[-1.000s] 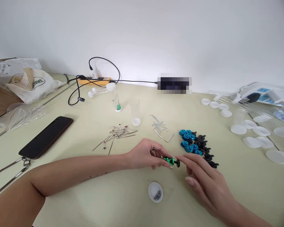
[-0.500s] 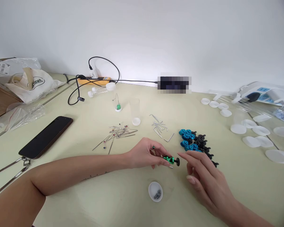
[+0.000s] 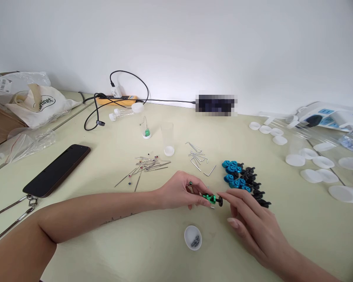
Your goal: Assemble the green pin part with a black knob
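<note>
Between the thumb and fingers of my left hand (image 3: 188,190) is a small green metal part (image 3: 210,198), with a black disc-ended knob (image 3: 220,201) pointing right. My right hand (image 3: 249,219) is beside the knob, its index fingertip at the disc's upper edge and its thumb apart below. Whether that fingertip touches the disc I cannot tell. A white cap (image 3: 193,237) holding small metal screws lies below my left hand. Blue and black parts (image 3: 236,176) are grouped beyond my right hand. Several hex keys (image 3: 197,156) lie behind my left hand.
Thin metal rods with coloured beads (image 3: 147,164) lie left of centre. A clear tube (image 3: 168,139) and a small cap with a green part (image 3: 146,134) stand behind. A phone (image 3: 57,170) is at left, white caps (image 3: 311,176) at right, a power strip (image 3: 116,101) by the wall.
My right hand has moved slightly left, bringing its index fingertip to the black disc. My left hand keeps its hold on the green part.
</note>
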